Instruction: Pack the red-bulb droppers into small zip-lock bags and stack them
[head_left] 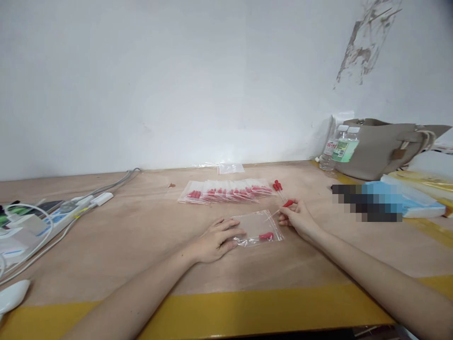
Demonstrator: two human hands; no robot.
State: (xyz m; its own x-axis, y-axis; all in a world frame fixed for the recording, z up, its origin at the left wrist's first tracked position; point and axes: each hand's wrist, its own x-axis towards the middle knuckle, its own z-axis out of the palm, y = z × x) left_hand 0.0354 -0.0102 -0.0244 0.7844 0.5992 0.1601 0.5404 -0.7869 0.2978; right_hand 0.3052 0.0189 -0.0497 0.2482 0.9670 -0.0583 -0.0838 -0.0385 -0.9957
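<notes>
A clear zip bag (253, 225) lies flat on the table with a red-bulbed dropper (266, 236) inside it. My left hand (219, 240) rests on the bag's left end, fingers stretched out and apart. Between the fingertips of my right hand (296, 219) is a second dropper (288, 203), held by its red bulb. Its thin clear tube points left over the bag's red-striped right edge. Just behind my right hand lie a few loose droppers (278, 185) with red bulbs. A row of overlapping filled bags (226, 190) stretches across the table beyond.
A flat plastic bag (230, 168) lies by the wall. On the left are a power strip (53, 225), cables and a white object (13, 296). At right stand plastic bottles (345, 146), a grey handbag (378, 148) and a blue packet (421, 200). Yellow tape (219, 311) marks the front edge.
</notes>
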